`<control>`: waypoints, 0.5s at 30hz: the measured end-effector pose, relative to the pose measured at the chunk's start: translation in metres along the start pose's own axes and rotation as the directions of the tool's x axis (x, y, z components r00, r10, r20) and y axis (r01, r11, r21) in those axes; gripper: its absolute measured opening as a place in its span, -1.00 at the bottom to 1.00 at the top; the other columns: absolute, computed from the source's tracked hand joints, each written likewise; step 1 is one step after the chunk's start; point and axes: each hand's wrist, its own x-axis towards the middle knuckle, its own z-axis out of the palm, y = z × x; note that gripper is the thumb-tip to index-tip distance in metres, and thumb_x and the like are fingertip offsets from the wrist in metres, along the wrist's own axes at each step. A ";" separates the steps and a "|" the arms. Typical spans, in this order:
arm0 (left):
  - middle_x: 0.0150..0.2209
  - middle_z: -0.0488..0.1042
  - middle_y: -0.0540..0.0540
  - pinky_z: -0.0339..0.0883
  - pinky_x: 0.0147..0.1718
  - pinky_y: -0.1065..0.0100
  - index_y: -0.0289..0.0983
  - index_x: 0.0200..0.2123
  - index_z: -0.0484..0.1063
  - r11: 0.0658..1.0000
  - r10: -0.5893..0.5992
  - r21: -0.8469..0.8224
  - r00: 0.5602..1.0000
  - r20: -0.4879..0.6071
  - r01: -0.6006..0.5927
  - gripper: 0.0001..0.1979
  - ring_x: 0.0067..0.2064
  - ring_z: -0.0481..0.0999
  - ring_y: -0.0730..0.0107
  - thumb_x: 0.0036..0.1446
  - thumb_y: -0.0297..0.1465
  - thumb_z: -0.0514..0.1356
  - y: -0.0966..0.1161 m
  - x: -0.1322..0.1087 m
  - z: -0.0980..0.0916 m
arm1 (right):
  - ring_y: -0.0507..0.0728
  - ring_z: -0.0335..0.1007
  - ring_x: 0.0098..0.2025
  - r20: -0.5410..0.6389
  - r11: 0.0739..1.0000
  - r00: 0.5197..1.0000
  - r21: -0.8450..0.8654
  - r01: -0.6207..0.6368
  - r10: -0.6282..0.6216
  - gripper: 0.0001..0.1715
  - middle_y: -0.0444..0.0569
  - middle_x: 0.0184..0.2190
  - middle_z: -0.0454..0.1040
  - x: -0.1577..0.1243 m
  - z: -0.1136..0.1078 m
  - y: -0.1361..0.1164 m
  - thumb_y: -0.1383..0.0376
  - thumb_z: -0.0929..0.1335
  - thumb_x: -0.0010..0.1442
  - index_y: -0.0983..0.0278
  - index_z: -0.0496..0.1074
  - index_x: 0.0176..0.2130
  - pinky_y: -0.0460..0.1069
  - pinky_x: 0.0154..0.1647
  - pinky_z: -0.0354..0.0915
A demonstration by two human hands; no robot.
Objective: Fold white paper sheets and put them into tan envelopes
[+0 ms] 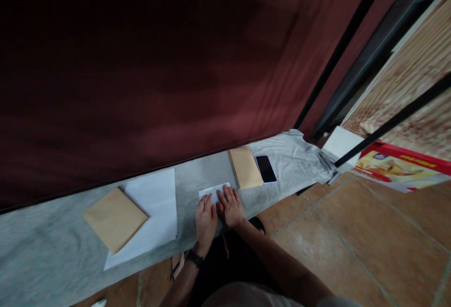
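Under both hands lies a small piece of white paper (210, 190) on the grey cloth, its far edge showing past the fingertips. My left hand (206, 215) rests flat on its left part, fingers stretched out. Beside it, my right hand (231, 207) presses on the right part with the fingers spread. The hands hide most of the paper, so I cannot tell whether it is folded. Just beyond my right hand sits a tan paper packet (245, 168), and a dark-screened phone (266, 169) lies to the right of that.
Large white sheets (158, 213) lie left of my hands, partly under another tan packet (115, 220). Grey cloth (45, 246) covers the long narrow surface, which runs along a dark red panel (197, 123). Black metal bars (333, 62) and a red-yellow box (401, 166) stand at the right.
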 end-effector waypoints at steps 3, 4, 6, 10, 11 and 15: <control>0.31 0.25 -0.32 0.09 0.30 0.02 -0.39 0.27 0.24 0.989 0.085 0.110 0.985 0.150 -0.102 -0.48 0.38 0.12 0.08 0.32 -0.29 -0.05 0.006 0.003 0.015 | 0.27 -0.16 0.45 0.058 1.000 0.998 -0.019 0.014 -0.013 -0.36 0.10 0.43 -0.06 0.001 0.000 0.003 0.21 0.21 0.40 0.22 0.07 0.39 0.25 0.40 -0.15; 0.33 0.22 -0.33 0.05 0.31 -0.01 -0.41 0.28 0.22 0.979 0.091 0.162 0.978 0.186 -0.122 -0.45 0.40 0.07 0.07 0.33 -0.27 -0.06 0.005 0.004 0.019 | 0.26 -0.17 0.45 0.066 1.000 0.998 -0.022 0.006 -0.004 -0.36 0.09 0.43 -0.05 0.002 0.001 0.003 0.23 0.20 0.40 0.23 0.07 0.39 0.24 0.40 -0.16; 0.35 0.18 -0.35 0.02 0.32 -0.02 -0.42 0.31 0.18 0.960 0.087 0.244 0.974 0.211 -0.139 -0.42 0.42 0.03 0.06 0.34 -0.23 -0.08 -0.001 0.005 0.022 | 0.23 -0.14 0.45 0.056 0.999 0.998 -0.019 -0.028 0.029 -0.38 0.08 0.42 0.00 0.004 0.003 0.003 0.24 0.17 0.42 0.24 0.06 0.39 0.22 0.41 -0.16; 0.36 0.16 -0.35 0.01 0.33 -0.01 -0.44 0.34 0.13 0.938 0.091 0.318 0.984 0.150 -0.135 -0.38 0.42 0.02 0.07 0.34 -0.19 -0.11 -0.014 0.003 0.021 | 0.20 -0.07 0.43 -0.003 0.997 0.998 0.019 -0.070 0.070 -0.41 0.05 0.39 0.09 0.008 0.007 0.001 0.21 0.13 0.44 0.28 0.11 0.38 0.19 0.41 -0.12; 0.36 0.16 -0.36 0.01 0.33 -0.01 -0.45 0.34 0.11 0.936 0.087 0.329 0.988 0.126 -0.124 -0.37 0.42 0.02 0.07 0.34 -0.20 -0.12 -0.016 0.003 0.020 | 0.20 -0.05 0.42 -0.018 0.997 0.997 0.028 -0.075 0.076 -0.42 0.05 0.39 0.10 0.008 0.008 0.001 0.20 0.13 0.45 0.28 0.13 0.37 0.19 0.41 -0.11; 0.36 0.15 -0.40 -0.02 0.34 -0.02 -0.49 0.36 0.06 0.929 0.085 0.352 0.993 0.087 -0.110 -0.37 0.42 0.03 0.05 0.33 -0.24 -0.11 -0.018 0.001 0.017 | 0.20 -0.01 0.41 -0.047 0.995 0.995 0.044 -0.087 0.089 -0.43 0.03 0.38 0.12 0.007 0.009 0.001 0.19 0.12 0.45 0.29 0.17 0.35 0.18 0.41 -0.10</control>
